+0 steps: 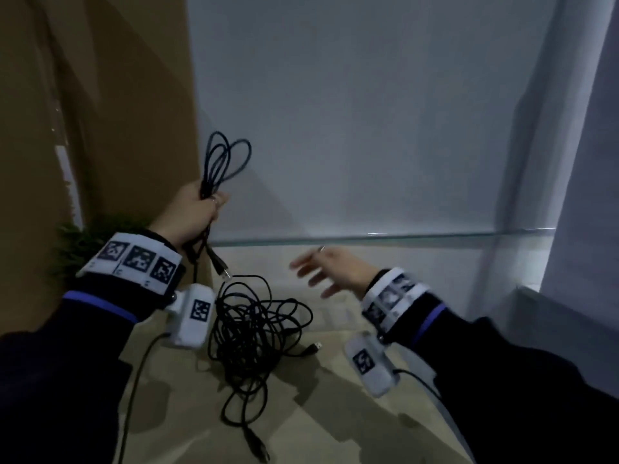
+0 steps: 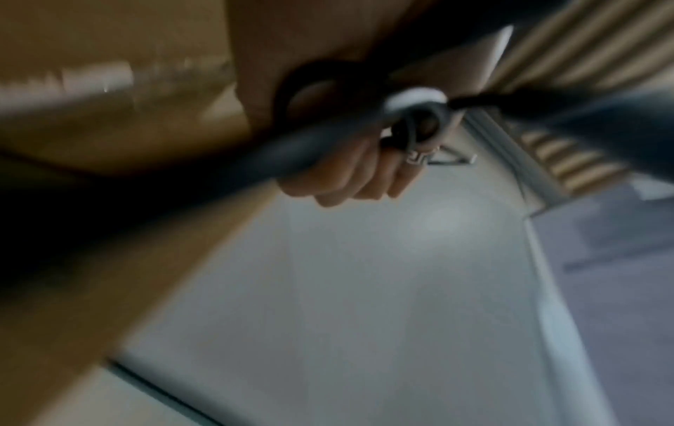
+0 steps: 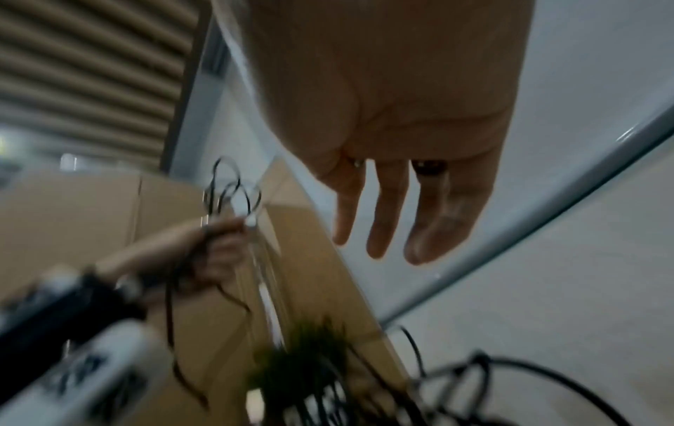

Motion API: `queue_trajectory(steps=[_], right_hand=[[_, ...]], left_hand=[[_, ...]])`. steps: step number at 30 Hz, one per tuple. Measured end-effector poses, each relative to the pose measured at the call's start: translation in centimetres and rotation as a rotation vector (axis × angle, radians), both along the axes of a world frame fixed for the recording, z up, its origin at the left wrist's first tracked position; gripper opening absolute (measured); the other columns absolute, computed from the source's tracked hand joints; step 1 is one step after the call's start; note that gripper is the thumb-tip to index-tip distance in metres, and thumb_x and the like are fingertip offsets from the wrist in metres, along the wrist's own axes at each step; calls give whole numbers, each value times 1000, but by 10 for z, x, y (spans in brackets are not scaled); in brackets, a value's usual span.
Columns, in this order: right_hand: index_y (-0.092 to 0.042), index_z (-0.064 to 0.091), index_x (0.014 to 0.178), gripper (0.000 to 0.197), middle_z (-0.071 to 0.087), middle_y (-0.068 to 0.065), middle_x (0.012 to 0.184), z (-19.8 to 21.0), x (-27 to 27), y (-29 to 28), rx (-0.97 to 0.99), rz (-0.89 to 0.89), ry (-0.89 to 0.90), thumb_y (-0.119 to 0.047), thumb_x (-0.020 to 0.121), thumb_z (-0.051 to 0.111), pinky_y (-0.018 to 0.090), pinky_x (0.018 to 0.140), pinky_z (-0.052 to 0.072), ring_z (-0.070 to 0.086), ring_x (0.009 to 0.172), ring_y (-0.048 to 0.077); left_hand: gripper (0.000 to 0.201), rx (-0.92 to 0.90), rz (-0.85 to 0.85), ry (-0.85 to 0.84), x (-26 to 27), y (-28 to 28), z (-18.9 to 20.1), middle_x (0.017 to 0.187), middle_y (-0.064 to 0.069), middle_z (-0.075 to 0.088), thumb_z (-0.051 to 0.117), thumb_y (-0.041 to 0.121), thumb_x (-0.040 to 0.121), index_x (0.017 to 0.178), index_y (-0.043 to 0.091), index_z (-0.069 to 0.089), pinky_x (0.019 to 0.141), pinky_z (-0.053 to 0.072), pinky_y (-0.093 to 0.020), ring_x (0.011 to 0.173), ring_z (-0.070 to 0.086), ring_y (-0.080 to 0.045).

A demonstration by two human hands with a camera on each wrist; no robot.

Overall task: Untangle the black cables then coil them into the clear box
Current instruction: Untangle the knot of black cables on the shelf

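Brown cardboard box (image 1: 100, 95) beside a green plant (image 1: 77, 242); white wall (image 1: 368, 112) behind.

Smooth black rubbery sheathing on the coiled cable (image 1: 223, 162), with a faint sheen along the loops; same dull-glossy jacket on the tangled cables (image 1: 254, 329), ending in a bright metal plug (image 1: 317, 345). Matt brown cardboard on the big box (image 1: 100, 112), plain and unprinted, a strip of shiny tape across it. Matt pale stone-like worktop (image 1: 351, 396), smooth, lightly mottled. Clear glossy pane (image 1: 368, 128) behind, edge catching light. Smooth white plastic on the wrist cameras (image 1: 191, 316), paper-like printed bands (image 1: 134, 259) above, over dark matt cloth sleeves (image 1: 67, 363). Polished metal ring (image 2: 417, 157) on a finger. Bristly green plant (image 1: 77, 242).
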State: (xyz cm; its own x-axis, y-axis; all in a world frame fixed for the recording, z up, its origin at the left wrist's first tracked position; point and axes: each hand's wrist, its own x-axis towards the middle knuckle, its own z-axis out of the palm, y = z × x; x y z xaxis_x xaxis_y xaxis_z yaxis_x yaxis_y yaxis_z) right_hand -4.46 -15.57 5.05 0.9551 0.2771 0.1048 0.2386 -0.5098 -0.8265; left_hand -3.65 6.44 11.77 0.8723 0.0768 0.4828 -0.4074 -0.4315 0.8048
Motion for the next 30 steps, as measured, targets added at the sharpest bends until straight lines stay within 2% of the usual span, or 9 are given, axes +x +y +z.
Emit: queue_trajectory(steps=[2,5,9,15,17,21,24,27,30], right_hand=[[-12,56,124,40,53,14,130,-20,17,26,-362,103,-38,-31,101,30,41,84,49,53,112,33],[-20,29,145,58,34,14,147,-39,29,60,-677,178,-112,-49,96,39,43,109,31,34,134,33],[-28,-1,149,92,25,12,153,-59,38,77,-715,236,-120,-40,85,64,45,108,34,34,135,31],[-32,-15,146,117,28,11,151,-69,41,63,-751,146,-102,-41,73,76,51,108,31,20,139,36],[-33,-12,146,117,28,10,151,-72,45,62,-705,150,-92,-39,71,78,50,108,33,25,138,36],[-25,9,146,99,28,7,146,-84,49,59,-661,158,-66,-34,74,75,43,103,41,42,127,31],[-17,29,134,66,55,11,117,-85,44,44,-523,140,-17,-20,81,68,33,77,48,55,95,24],[-13,44,110,35,52,6,83,-89,39,22,-87,153,46,2,83,59,27,59,43,51,70,16],[-18,49,94,36,45,6,75,-96,35,6,376,150,95,12,74,57,24,50,39,45,59,14]], left_hand=[[19,208,126,21,11,16,-8,86,-3,52,56,21,92,107,11,48,73,36,-31,80,49,-21],[37,485,205,158,30,35,-39,109,-14,54,64,15,85,115,5,44,78,40,-32,97,52,-27],[57,907,344,439,50,69,-90,122,-17,50,66,23,81,126,7,36,87,51,-41,102,55,-32],[78,1308,564,616,52,96,-119,143,-12,29,67,40,81,141,11,27,101,38,-36,128,37,-28],[93,1218,500,564,48,90,-114,148,-13,19,69,52,75,144,16,18,103,34,-40,133,28,-32],[87,612,-32,449,33,42,-103,156,-12,12,63,46,83,149,20,13,109,26,-34,142,18,-27],[82,339,-209,489,25,7,-116,155,-12,18,61,43,84,149,22,15,106,28,-31,140,25,-26],[96,256,-258,521,27,-7,-132,153,-12,24,61,61,72,149,23,16,105,28,-30,138,28,-24],[107,13,-445,591,32,-15,-144,140,-6,49,68,80,49,138,27,42,109,33,-38,126,49,-21]])
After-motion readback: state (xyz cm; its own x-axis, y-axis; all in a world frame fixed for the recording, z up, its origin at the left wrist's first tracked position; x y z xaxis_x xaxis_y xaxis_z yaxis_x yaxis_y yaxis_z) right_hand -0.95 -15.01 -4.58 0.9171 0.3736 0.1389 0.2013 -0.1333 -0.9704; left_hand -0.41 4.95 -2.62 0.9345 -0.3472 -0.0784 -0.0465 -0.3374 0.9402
